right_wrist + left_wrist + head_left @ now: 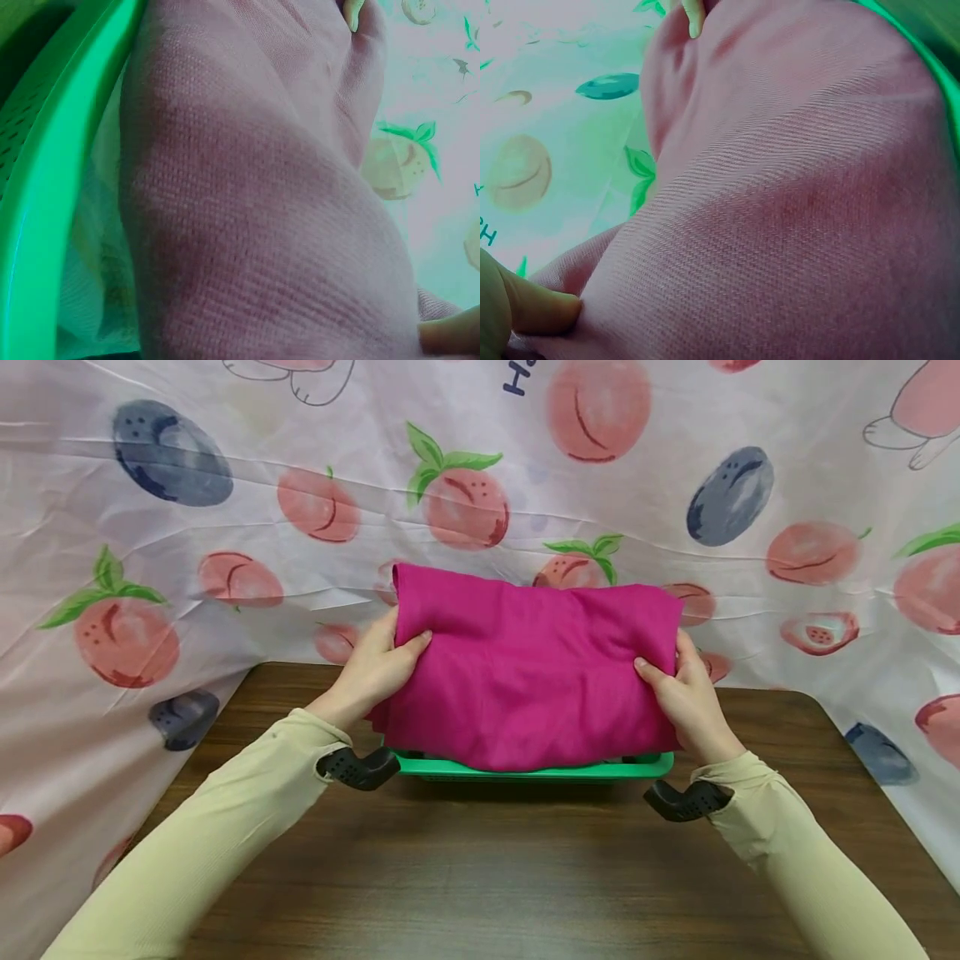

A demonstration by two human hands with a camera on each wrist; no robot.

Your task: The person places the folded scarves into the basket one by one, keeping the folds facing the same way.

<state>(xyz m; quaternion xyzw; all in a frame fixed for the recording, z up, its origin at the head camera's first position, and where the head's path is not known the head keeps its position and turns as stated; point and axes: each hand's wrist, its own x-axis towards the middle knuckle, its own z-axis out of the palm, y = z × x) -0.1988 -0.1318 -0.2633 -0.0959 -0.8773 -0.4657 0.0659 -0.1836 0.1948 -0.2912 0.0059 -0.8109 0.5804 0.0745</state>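
A folded magenta cloth (525, 677) is held up between both hands, over a green basket (525, 771). My left hand (378, 664) grips its left side, thumb in front and fingers behind. On the opposite side my right hand (686, 697) pinches the cloth the same way. The cloth's lower edge sags over the basket's front rim and covers most of the opening. In the left wrist view the cloth (780, 195) fills most of the picture, with the left thumb (547, 309) pressing on it. Beside the cloth in the right wrist view, the basket's rim (45, 180) shows.
The basket stands on a dark wooden table (510, 868). Pale contents (101, 277) show inside the basket beneath the cloth. A fruit-patterned curtain (480, 443) hangs close behind and at both sides. Black straps or mounts (360, 768) sit at the wrists.
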